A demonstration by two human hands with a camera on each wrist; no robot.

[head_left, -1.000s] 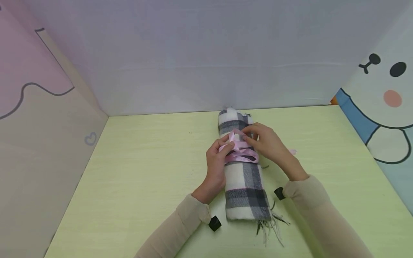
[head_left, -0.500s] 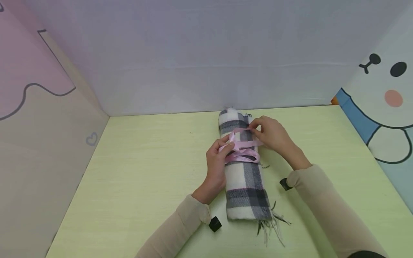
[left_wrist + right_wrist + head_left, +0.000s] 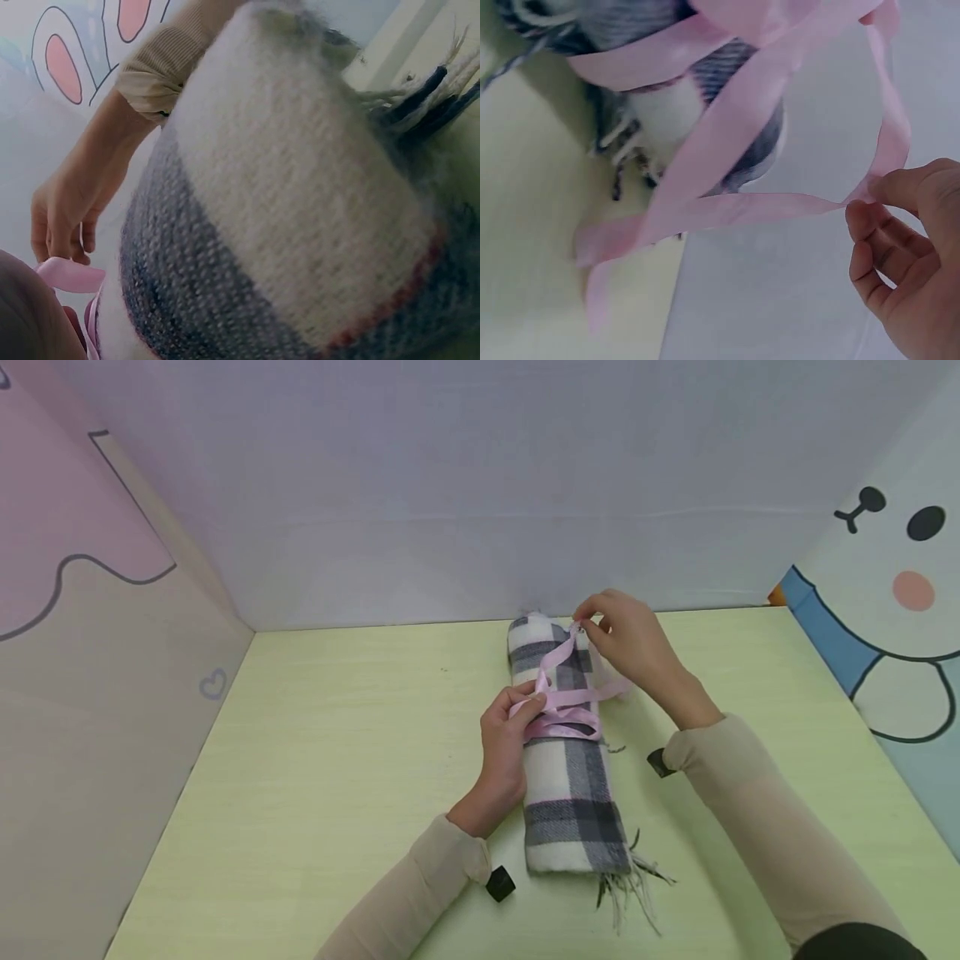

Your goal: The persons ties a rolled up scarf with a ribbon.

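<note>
A: Since 1 second ago the right hand has lifted its ribbon end up toward the back wall.

B: Yep, mid-knot on the rolled scarf, lying mid-worktop. Right pinches the ribbon tail, left hand pinches the crossing. I'd guess snugging it down is next. Wall's close behind, open worktop on both sides.

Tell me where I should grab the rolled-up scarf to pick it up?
Probably grip the scarf around its bare middle, just nearer you than the pink ribbon, coming down from above. It lies flat as a long roll on the table, so a middle grip should balance it; the fringe end is floppy.
</note>
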